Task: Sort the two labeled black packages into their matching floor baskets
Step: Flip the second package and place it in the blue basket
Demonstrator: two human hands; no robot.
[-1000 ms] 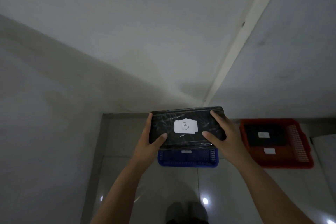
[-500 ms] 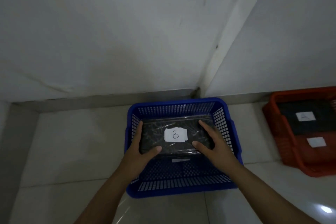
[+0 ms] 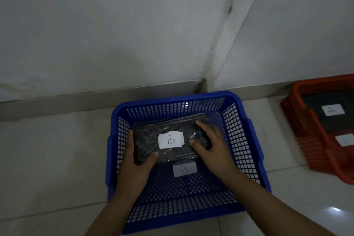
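— Lower now than half a second ago: the black package marked B (image 3: 168,140) sits deep inside the blue basket (image 3: 247,126).
— And the hands?
— Left hand (image 3: 137,161) clamps its left end, right hand (image 3: 212,145) its right end, thumbs on top.
— Anything else?
— A B label (image 3: 184,170) lies on the basket bottom; the orange basket (image 3: 304,120), well apart at right, holds the package marked A (image 3: 333,110).

We record two bare forearms entering from the lower edge. The left hand (image 3: 137,161) and right hand (image 3: 212,145) carry no gloves, rings, watch or bands. No sleeve reaches either visible forearm. Fingernails appear short.
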